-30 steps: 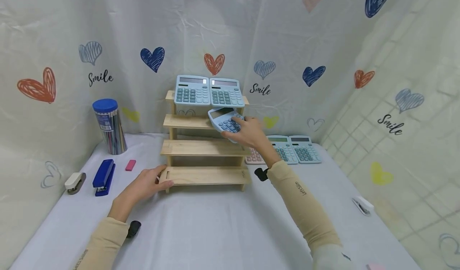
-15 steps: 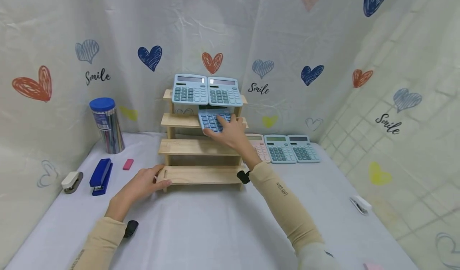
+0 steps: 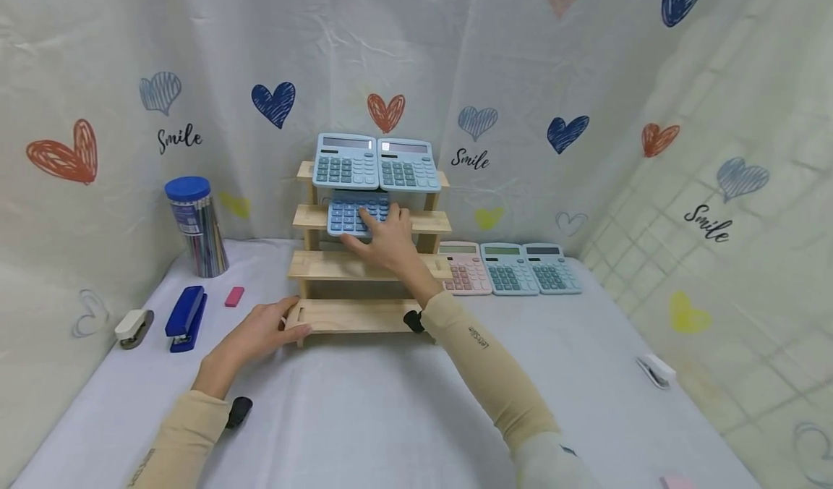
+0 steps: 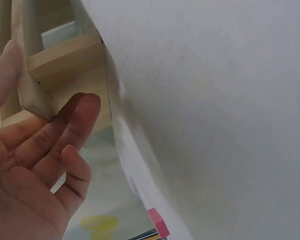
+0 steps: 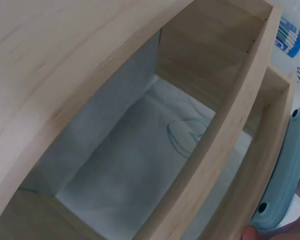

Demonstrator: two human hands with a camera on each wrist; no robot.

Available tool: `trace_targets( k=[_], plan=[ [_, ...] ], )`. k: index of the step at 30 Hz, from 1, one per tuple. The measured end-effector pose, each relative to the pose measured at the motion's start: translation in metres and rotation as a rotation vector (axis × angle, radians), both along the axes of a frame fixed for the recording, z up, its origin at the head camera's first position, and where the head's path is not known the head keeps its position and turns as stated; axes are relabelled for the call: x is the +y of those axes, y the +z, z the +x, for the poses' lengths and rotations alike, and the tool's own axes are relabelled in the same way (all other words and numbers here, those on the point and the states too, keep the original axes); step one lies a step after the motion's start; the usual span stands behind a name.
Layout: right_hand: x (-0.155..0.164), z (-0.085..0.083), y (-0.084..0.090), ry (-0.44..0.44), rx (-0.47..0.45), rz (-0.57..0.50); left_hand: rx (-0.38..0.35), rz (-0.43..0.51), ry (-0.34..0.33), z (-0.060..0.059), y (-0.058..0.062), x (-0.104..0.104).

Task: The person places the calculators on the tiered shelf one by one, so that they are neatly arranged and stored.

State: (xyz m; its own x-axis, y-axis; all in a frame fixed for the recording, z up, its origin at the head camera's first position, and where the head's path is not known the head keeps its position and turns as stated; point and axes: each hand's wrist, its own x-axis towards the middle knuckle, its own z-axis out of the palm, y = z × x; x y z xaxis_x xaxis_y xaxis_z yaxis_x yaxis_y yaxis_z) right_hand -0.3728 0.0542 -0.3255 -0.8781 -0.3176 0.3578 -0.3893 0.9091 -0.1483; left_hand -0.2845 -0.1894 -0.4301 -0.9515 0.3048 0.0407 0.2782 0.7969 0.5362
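A stepped wooden display rack [image 3: 364, 317] stands at the middle of the table. My left hand [image 3: 263, 331] holds the left end of its lowest step; in the left wrist view the thumb and fingers [image 4: 80, 117] lie on either side of the board. My right hand [image 3: 389, 241] grips a blue calculator [image 3: 345, 218] at the second step from the top, thumb at its lower edge and fingers over the keys. The right wrist view shows that calculator's edge [image 5: 285, 175] against a step. Two more blue calculators [image 3: 346, 163] lean side by side on the top step.
Right of the rack lie a pink calculator [image 3: 463, 268] and two blue ones [image 3: 510, 268]. On the left are a blue-lidded pencil tub [image 3: 198, 225], a blue stapler [image 3: 186, 319], a white stapler [image 3: 134, 328] and a pink eraser [image 3: 234, 296]. Another white stapler [image 3: 657, 370] sits far right.
My right hand has carried the blue calculator leftward along the second step, and it has turned from tilted to nearly straight. The pink calculator is now uncovered. My left hand has stayed on the rack.
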Motion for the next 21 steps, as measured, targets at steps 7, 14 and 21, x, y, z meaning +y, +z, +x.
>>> trace_targets(
  k=[7,14,21],
  plan=[
    [-0.018,-0.002,-0.004,0.038,0.064,0.028,-0.013,-0.007,0.007,0.0,0.001,0.003],
    [-0.024,-0.003,-0.005,0.006,0.084,0.043,-0.024,-0.004,0.016,-0.001,0.001,0.003],
    [-0.01,-0.001,-0.009,-0.002,0.04,-0.012,-0.023,-0.013,0.014,0.0,-0.001,0.001]
  ],
)
